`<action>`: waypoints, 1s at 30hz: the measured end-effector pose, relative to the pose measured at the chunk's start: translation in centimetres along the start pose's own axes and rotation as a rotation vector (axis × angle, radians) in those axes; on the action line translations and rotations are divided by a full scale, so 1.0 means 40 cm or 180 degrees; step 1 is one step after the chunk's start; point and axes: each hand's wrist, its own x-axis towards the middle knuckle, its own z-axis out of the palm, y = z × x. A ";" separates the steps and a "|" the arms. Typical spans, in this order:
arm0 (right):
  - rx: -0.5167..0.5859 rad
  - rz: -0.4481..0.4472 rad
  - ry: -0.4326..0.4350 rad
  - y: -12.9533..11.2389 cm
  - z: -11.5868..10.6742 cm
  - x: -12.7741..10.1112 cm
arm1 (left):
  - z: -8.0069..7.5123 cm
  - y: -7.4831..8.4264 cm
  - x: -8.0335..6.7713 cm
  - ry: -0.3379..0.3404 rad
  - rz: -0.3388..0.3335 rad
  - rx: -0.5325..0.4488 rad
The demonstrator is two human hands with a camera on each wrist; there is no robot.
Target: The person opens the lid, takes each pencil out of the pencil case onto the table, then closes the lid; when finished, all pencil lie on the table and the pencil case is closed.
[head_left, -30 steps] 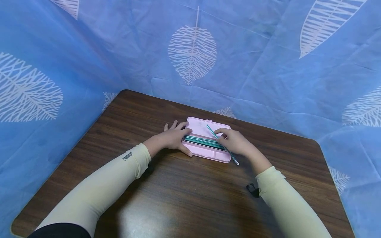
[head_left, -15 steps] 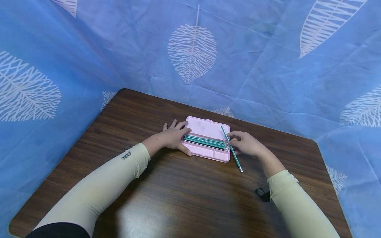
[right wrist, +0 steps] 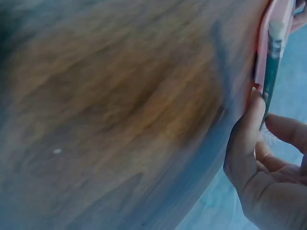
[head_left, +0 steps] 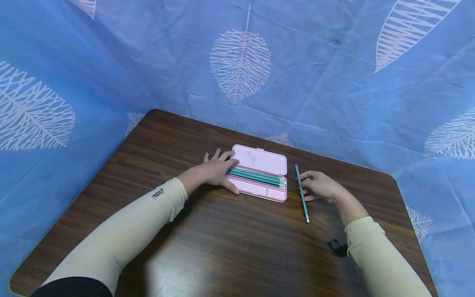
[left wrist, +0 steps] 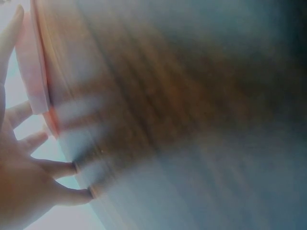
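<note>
The green pencil (head_left: 302, 195) is just right of the pink case (head_left: 263, 161), pinched in the right hand (head_left: 320, 185) with its eraser end near; it should handle as light, stiff and slightly slick, best held mid-shaft. The left hand (head_left: 215, 171), fingers spread, touches the left end of the case, which would probably slide easily on the table (head_left: 222, 231) unsteadied.

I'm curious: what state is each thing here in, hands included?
Pink case: open.
Case lid: folded back.
Pencils inside: lying side by side.
Left hand: fingers spread, touching the case.
Single pencil: outside the case, held.
Right hand: pinching the single pencil.
Blue cloth: hanging, creased.
</note>
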 end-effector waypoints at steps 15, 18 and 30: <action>-0.0275 0.0092 0.0217 0.049 -0.017 -0.007 | -0.006 0.004 -0.006 -0.0015 0.0015 -0.0004; -0.0273 0.0091 0.0262 0.058 -0.023 -0.011 | -0.007 0.005 -0.007 -0.0012 0.0017 -0.0027; -0.0522 0.0283 0.0349 0.057 -0.027 -0.010 | -0.003 -0.003 -0.001 -0.0007 0.0053 -0.0015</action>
